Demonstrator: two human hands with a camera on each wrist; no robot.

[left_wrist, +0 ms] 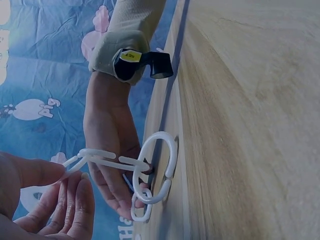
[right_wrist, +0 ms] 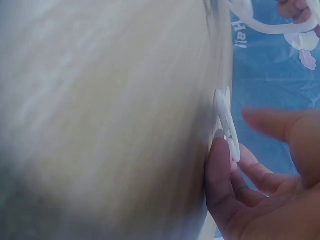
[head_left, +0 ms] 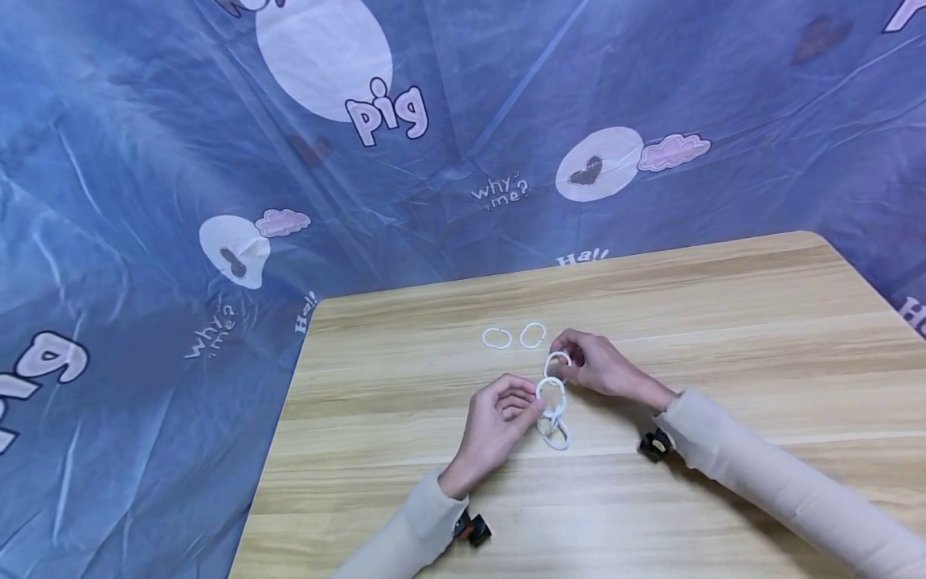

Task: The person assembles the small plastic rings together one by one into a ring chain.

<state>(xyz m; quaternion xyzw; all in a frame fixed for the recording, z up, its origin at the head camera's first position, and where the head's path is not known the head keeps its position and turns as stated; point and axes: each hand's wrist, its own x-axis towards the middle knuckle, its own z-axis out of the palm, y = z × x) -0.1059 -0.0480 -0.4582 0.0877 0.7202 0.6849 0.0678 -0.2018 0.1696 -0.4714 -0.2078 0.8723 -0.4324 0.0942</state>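
Between thumb and index finger, my left hand (head_left: 499, 418) pinches a white plastic ring (head_left: 538, 387) above the table. Linked white rings (head_left: 555, 442) hang from it as a short chain; the left wrist view shows a large linked ring (left_wrist: 173, 155) in front of the right hand. My right hand (head_left: 596, 363) is just beyond, low over the table, its fingertips on another white ring (head_left: 546, 366). The right wrist view has that ring (right_wrist: 223, 112) nearly edge-on at the fingertips, with one finger (right_wrist: 270, 122) raised off it. Whether it is linked to the chain, I cannot tell.
Two loose white rings, one left (head_left: 485, 341) and one right (head_left: 522, 336), lie on the wooden table (head_left: 405, 402) beyond the hands. A blue printed cloth (head_left: 463, 233) hangs behind the table and along its left side. Each wrist carries a small black camera (head_left: 654, 445).
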